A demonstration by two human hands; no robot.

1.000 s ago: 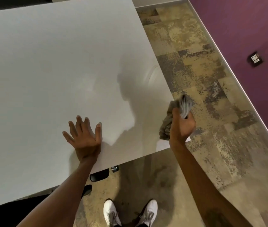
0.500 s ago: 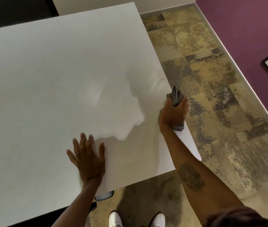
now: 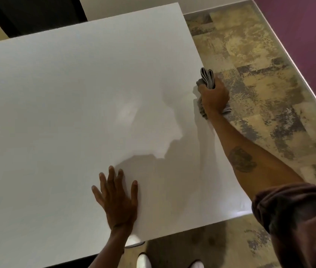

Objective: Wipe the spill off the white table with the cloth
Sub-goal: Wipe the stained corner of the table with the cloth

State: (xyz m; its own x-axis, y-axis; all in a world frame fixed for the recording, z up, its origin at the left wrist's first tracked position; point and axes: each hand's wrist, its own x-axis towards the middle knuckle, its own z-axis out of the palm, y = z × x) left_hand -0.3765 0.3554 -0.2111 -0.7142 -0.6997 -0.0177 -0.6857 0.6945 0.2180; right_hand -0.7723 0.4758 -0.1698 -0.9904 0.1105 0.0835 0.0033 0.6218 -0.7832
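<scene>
The white table (image 3: 66, 105) fills most of the view. My right hand (image 3: 214, 96) grips a bunched grey cloth (image 3: 207, 76) and presses it down at the table's right edge, arm stretched forward. Folds of the cloth stick out above my fingers and under my wrist. My left hand (image 3: 117, 198) lies flat on the table near its front edge, fingers spread, holding nothing. I cannot make out a distinct spill; only faint glossy patches show near the middle.
Mottled tan and grey floor (image 3: 259, 78) runs along the table's right side, bounded by a purple wall (image 3: 307, 35). A dark opening (image 3: 37, 14) lies beyond the far edge. My white shoes (image 3: 143, 261) show below the front edge.
My right hand has carried the cloth from the near right corner forward along the right edge, away from me. The left hand stays flat in place; my head has leaned forward.
</scene>
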